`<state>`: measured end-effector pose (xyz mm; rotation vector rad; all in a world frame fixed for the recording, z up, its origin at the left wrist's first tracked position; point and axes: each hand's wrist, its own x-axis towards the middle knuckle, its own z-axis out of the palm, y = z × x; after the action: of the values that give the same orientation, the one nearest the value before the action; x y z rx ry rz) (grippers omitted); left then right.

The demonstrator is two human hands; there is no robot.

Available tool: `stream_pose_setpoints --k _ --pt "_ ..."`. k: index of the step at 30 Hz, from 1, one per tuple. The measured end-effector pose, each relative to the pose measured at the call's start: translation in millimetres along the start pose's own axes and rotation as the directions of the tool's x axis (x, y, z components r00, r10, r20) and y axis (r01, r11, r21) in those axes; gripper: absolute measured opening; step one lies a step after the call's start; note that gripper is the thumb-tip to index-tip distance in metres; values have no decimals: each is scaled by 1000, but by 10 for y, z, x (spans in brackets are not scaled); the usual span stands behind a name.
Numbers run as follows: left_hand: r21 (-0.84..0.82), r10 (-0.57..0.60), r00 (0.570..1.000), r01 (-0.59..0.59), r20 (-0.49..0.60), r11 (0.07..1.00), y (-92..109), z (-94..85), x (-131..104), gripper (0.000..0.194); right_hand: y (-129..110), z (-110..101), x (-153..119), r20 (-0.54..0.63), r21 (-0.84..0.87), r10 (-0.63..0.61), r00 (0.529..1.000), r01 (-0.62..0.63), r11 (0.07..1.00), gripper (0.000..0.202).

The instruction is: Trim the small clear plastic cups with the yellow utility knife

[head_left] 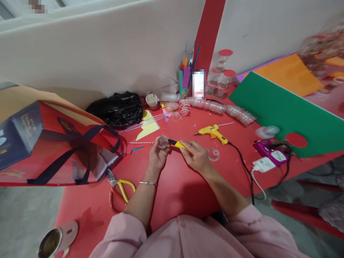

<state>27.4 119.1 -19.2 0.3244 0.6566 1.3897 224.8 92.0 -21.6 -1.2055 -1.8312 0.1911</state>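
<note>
My left hand (158, 156) is closed around a small clear plastic cup (162, 142) above the middle of the red table. Its fingers wrap the cup's side. My right hand (196, 156) grips the yellow handle of a tool (181, 145), whose dark front end points left and meets the cup's edge. The exact tip is too small to make out. Just beyond my right hand lies a yellow glue gun (213, 133) with a clear stick in its back. A clear plastic ring-shaped piece (214, 154) rests right of that hand.
Left are a big red bag (61, 143), a black plastic bag (118, 109) and yellow-handled scissors (122, 190). Stacked clear cups (215, 106) line the back. A green board (285, 114), a purple power strip (276, 152) and cables are right. A metal mug (51, 243) stands front left.
</note>
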Motion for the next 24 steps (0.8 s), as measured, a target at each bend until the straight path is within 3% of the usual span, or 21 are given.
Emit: stream_pose_setpoints --k 6,12,24 --pt "-53 -5 1000 4 -11 999 15 -28 19 26 0 -10 2 -54 -22 15 998 -16 1000 36" --pt "31 1 1000 -1 -1 1000 -19 7 12 31 -40 -14 4 -1 32 -3 1000 3 999 34" --pt "-46 11 1000 -12 -22 999 18 11 2 26 -30 -5 -11 0 -1 -10 1000 10 1000 35"
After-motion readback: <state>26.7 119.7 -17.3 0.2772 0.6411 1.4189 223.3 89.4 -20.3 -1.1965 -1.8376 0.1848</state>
